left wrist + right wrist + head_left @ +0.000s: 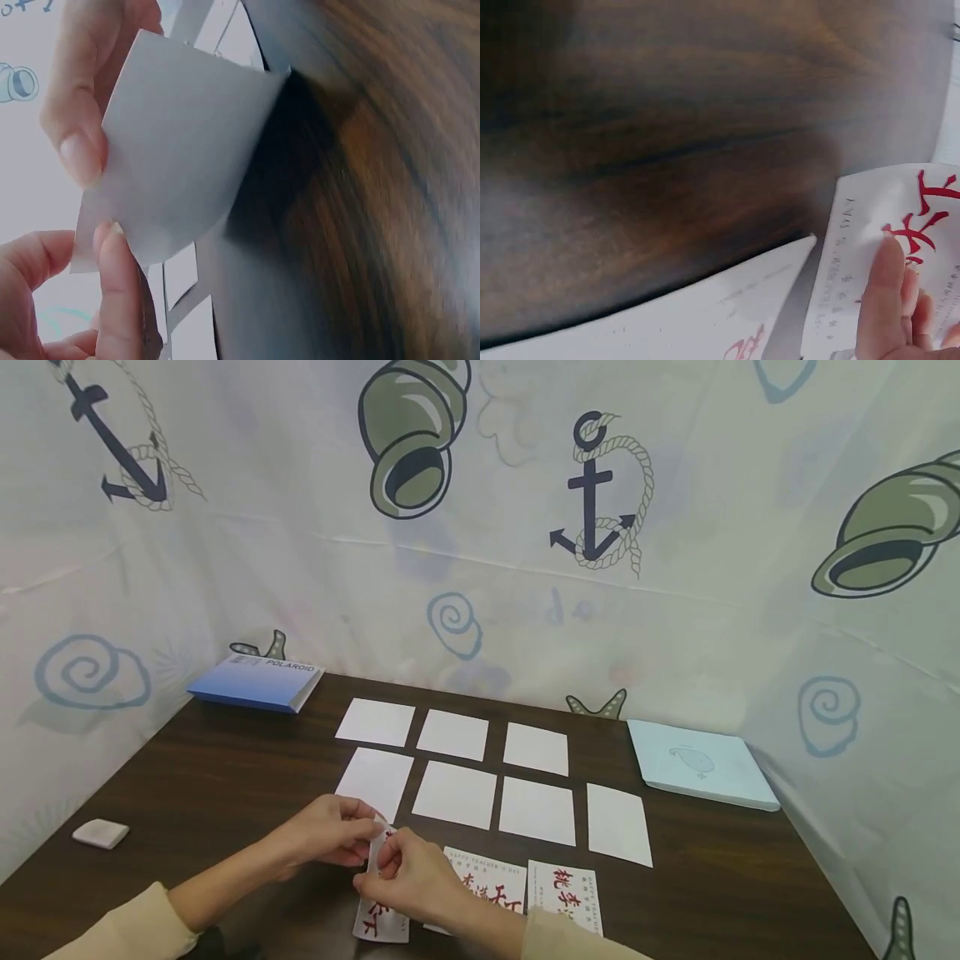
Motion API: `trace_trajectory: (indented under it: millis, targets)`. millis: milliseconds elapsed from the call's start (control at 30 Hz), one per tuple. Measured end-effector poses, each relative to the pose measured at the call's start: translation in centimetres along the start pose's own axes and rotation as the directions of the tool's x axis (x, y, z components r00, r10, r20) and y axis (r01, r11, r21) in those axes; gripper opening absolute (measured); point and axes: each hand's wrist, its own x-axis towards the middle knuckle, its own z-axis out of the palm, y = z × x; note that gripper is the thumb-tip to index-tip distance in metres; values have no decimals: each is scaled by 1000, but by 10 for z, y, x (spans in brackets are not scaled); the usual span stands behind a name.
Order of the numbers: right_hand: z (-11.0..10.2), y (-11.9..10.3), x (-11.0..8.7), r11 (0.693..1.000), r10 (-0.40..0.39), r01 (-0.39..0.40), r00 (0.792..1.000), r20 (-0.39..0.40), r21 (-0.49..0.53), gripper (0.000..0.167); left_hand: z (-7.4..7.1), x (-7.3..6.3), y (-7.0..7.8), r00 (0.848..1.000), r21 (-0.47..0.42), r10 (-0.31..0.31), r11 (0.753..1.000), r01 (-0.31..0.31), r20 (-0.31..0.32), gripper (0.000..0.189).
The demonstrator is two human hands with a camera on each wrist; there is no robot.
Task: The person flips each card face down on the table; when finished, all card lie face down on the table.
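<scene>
My left hand (322, 835) pinches the top edge of a white greeting card (384, 925) printed with red characters. Lower on the same card, my right hand (423, 877) pinches its right side with thumb and fingers. The card stands tilted up off the table, its plain back (184, 142) facing the left wrist camera. Seen from the right wrist, my right fingers (885, 292) lie over the red print. Two more printed cards, a middle one (487, 867) and a right one (566, 893), lie beside my right hand, the middle one partly covered by it.
Several blank white cards (453, 795) lie in two rows beyond my hands on the dark wooden table (225, 768). A blue Polaroid box (251, 683) stands at the back left, a pale blue flat box (701, 764) at the back right. At far left is a small white block (101, 833).
</scene>
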Motion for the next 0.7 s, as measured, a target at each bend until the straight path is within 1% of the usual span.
trace_trajectory:
  millis: [67,133,233,300,333,400,433,467,533,567,633,700]
  targets:
    - [-3,-1,-3,995,8,-9,1000,9,97,19,1,0,1,1000,-29,5,1000,-4,28,46]
    - [-6,-1,-6,978,12,-13,1000,7,206,15,1,0,0,998,-53,1,999,2,55,53]
    - [-11,1,-11,935,27,-18,999,-22,353,16,1,-2,-7,996,-55,-3,998,8,93,59]
    - [-13,3,-14,913,40,-12,997,-61,408,16,1,-5,-14,994,-35,-5,999,8,105,60]
    - [-13,5,-15,907,45,-5,995,-85,422,17,2,-6,-18,996,-20,-5,1000,7,93,62]
    - [-13,8,-17,886,69,-8,991,-115,464,16,4,-9,-24,1000,21,1,1000,-1,22,65]
    - [-12,10,-17,883,75,-5,989,-130,470,16,5,-10,-26,1000,35,2,999,-1,-28,66]
    - [-12,13,-17,883,82,-5,986,-145,469,16,6,-10,-29,996,49,6,999,-1,-85,65]
    - [-9,16,-17,888,103,-15,981,-167,459,16,6,-11,-32,980,67,1,998,13,-200,61]
    - [-8,18,-17,890,115,-25,979,-170,455,16,6,-10,-34,970,74,-1,997,20,-244,59]
    - [-5,22,-16,896,136,-50,977,-165,442,16,4,-9,-37,955,93,-1,995,30,-297,57]
    - [-3,26,-16,897,154,-74,977,-150,435,16,2,-7,-40,944,129,2,991,43,-329,56]
